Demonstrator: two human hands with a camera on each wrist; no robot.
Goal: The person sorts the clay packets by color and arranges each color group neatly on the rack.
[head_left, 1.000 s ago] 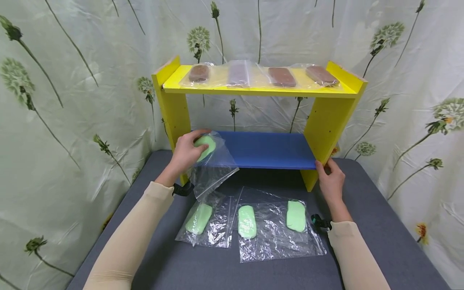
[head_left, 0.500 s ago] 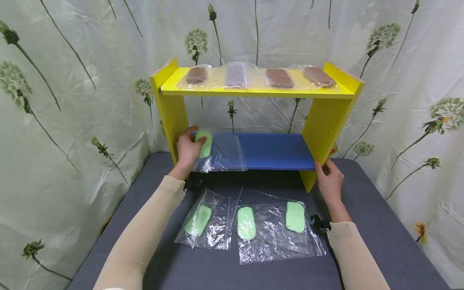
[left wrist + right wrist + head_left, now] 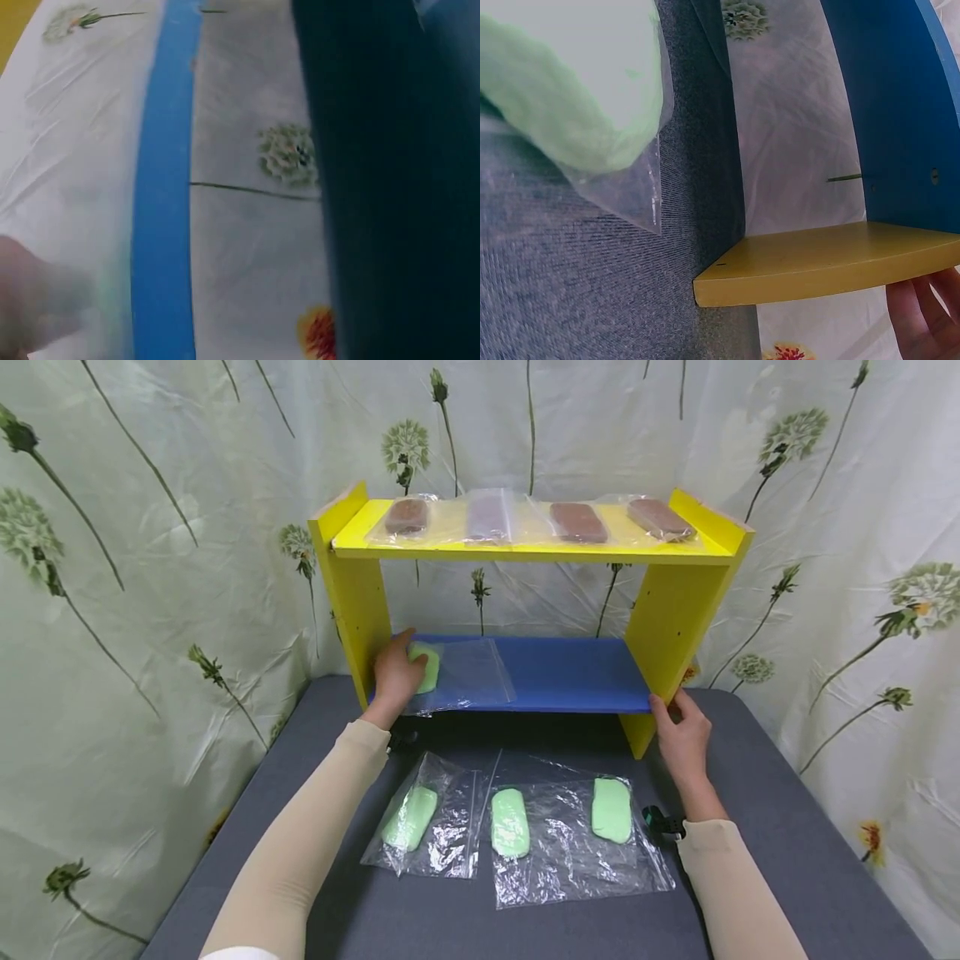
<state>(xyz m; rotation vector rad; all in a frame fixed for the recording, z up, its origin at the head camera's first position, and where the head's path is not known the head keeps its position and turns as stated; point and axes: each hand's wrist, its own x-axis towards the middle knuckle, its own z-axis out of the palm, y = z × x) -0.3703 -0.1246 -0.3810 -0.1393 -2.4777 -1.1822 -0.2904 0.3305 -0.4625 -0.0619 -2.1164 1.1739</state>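
Note:
My left hand (image 3: 398, 675) holds a green slab (image 3: 427, 669) in a clear zip bag (image 3: 472, 673). This bag lies at the left end of the blue lower board of a yellow shelf unit (image 3: 678, 618), its zip edge pointing right. In the left wrist view, part of the hand (image 3: 34, 300) is blurred at the lower left. My right hand (image 3: 684, 735) grips the front edge of the right yellow side panel, near the blue board (image 3: 570, 672). The right wrist view shows its fingers (image 3: 911, 311) against the panel's outer face.
On the dark cloth-covered table (image 3: 585, 935) before the shelf lie more bagged green slabs: one at left (image 3: 410, 818), one in the middle (image 3: 510, 822), one at right (image 3: 612, 810). Several bagged brown slabs (image 3: 577, 522) line the yellow top board. A flowered curtain (image 3: 187, 610) hangs behind.
My left hand has brought the bagged green slab down and in onto the blue board's left end; the bag, hanging before, now lies flat. The right hand stays on the side panel.

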